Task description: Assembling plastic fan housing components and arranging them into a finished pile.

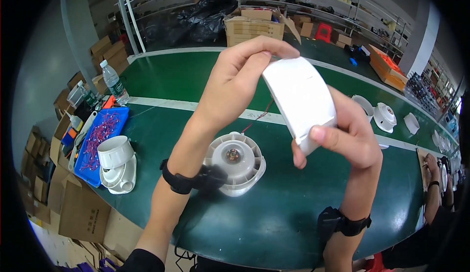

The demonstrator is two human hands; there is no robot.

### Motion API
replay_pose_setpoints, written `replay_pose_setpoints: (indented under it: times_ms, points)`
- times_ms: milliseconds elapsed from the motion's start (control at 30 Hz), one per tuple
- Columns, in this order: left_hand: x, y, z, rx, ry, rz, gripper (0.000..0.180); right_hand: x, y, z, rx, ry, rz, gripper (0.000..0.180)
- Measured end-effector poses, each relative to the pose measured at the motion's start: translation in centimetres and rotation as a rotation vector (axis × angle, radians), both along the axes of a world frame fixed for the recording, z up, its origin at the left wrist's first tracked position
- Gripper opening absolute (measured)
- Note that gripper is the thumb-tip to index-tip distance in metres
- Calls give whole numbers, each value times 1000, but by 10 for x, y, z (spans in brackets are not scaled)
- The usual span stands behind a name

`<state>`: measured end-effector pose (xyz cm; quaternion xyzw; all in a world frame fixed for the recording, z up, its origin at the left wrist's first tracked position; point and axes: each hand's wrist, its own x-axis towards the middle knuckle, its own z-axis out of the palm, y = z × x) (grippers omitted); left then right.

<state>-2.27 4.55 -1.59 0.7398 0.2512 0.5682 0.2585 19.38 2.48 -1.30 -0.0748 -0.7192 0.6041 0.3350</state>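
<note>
Green surface (293,213) carries a white housing (236,162), above which left hand (232,86) and right hand (356,132) clamp fingers (318,134) on a white cover (306,98); overlifting could strain the red wire (267,109).

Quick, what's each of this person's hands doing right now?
Left hand: closed on the upper end of a curved white part.
Right hand: closed on the lower end of that same part, thumb on its face.

The curved white casing (303,98) partly hid the right hand (360,139) (not its thumb (324,134)); a co-worker (433,208) was cut off.
</note>
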Motion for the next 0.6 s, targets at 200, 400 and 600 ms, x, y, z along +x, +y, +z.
replay_pose_setpoints:
  times_ms: [200, 400, 600]
  points:
    - [8, -16, 5, 369, 381, 149, 85, 8, 20, 1, -116, 235, -222, 38]
    - [27, -17, -8, 319, 440, 164, 102, -8, 8, 5, -231, 108, -255, 45]
    - [30, -10, -11, 402, 351, 172, 70, -5, 15, 1, -215, 100, -217, 41]
